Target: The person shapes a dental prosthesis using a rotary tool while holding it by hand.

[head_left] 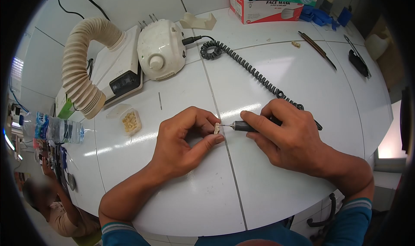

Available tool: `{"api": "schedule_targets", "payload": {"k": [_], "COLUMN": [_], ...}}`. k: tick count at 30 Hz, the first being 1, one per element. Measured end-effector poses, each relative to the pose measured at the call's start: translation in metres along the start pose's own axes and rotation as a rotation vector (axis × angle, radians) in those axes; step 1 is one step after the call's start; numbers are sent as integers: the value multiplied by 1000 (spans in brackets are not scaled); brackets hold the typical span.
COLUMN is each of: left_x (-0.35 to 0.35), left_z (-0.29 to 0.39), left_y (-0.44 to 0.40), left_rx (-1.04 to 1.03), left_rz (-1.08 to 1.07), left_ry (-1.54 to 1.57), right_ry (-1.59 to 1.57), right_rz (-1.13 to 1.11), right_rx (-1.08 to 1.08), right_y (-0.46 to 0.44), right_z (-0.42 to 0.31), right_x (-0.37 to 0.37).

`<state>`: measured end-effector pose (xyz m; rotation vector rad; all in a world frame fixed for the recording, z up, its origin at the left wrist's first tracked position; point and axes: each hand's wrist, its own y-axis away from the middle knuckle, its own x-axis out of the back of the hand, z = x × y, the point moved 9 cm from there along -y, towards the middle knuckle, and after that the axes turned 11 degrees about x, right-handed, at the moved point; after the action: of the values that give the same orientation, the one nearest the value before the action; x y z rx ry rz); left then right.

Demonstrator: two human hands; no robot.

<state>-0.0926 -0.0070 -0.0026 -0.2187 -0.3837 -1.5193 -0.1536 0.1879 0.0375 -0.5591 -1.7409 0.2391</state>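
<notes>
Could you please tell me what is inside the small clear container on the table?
The small clear container holds a heap of small yellowish pieces. The uppermost ones can be seen; whatever lies beneath them is covered.

The table looks smooth and glossy. At left, the ribbed hose looks like matt plastic, the bottle like clear, shiny plastic. The drill tip looks metal; the far mask box, printed card.
</notes>
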Motion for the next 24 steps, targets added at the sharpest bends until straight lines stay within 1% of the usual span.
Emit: {"api": "schedule_targets", "payload": {"k": [2,5,8,11,17,24], "left_x": [0,1,2,2,2,2], "left_z": [2,2,-1,-2,-1,4], "left_y": [0,-1,0,0,-2,1], "left_rx": [64,69,-13,5,-54,-44], "left_rz": [20,52,18,27,61,69], "left_ry": [79,36,-76,-60,-2,-72], "right_ry": [3,4,0,3,15,34], "right_rz": [2,0,8,20,17,5], "right_rx": [4,4,9,18,22,37], "right_y": [0,-1,-1,-1,-1,-1], "right_z": [0,-1,-1,-2,-3,-5], "right_x": [0,0,1,1,0,-1]}}
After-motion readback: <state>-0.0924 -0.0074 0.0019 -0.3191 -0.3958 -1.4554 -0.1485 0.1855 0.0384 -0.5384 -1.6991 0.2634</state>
